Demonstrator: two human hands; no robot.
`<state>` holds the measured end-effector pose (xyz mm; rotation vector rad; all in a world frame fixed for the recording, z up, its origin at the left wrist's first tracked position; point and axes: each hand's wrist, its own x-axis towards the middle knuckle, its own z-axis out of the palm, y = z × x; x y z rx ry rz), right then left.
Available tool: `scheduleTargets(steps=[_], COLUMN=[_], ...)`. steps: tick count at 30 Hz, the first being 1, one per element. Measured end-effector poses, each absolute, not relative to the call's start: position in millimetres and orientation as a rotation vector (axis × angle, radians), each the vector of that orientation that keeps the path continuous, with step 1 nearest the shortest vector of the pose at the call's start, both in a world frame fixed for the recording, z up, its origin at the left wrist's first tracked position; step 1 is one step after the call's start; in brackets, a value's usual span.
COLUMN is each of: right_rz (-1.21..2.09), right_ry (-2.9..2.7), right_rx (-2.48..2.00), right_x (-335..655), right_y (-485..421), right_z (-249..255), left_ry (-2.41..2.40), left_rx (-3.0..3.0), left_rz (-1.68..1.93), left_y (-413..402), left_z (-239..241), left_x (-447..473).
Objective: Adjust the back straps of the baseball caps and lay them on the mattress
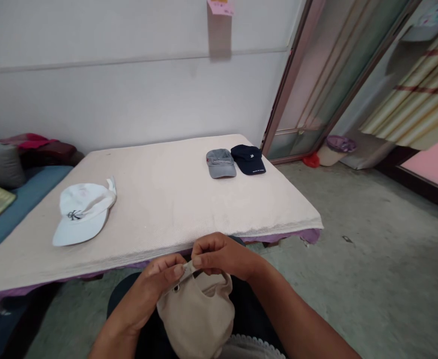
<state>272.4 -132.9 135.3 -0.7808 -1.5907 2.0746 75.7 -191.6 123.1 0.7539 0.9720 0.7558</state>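
Note:
A beige cap (198, 314) rests over my lap, below the near edge of the table. My left hand (155, 291) grips its back edge by the strap, thumb and fingers pinched. My right hand (221, 255) pinches the same strap from the right, fingers curled. On the cream-covered table (166, 199) lies a white cap (82, 212) with a dark logo at the left. A grey cap (221, 163) and a navy cap (248, 159) sit side by side at the far right.
A blue cushion with pillows (2, 174) runs along the left of the table. A white wall stands behind. At the right, a glass door (316, 85), a lavender-lined bin (336, 148) and bare concrete floor (372, 259).

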Motion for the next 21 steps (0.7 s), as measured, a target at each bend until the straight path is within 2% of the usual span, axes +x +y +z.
scheduleTargets(steps=[9, 15, 21], right_rz=[2.124, 1.961, 2.186], right_ry=[-1.481, -1.531, -1.363], right_rx=[-0.715, -0.705, -0.616], right_x=[271.4, 288.9, 296.3], right_y=[-130.7, -129.0, -132.5], right_z=[126.8, 107.3, 78.9], left_ry=[0.917, 1.1, 1.053], left_rx=[0.559, 0.148, -0.027], left_rz=[0.916, 1.264, 1.411], left_y=[-188.0, -187.2, -178.2], left_z=[118.0, 118.5, 125.9], left_x=[80.5, 56.1, 42.3])
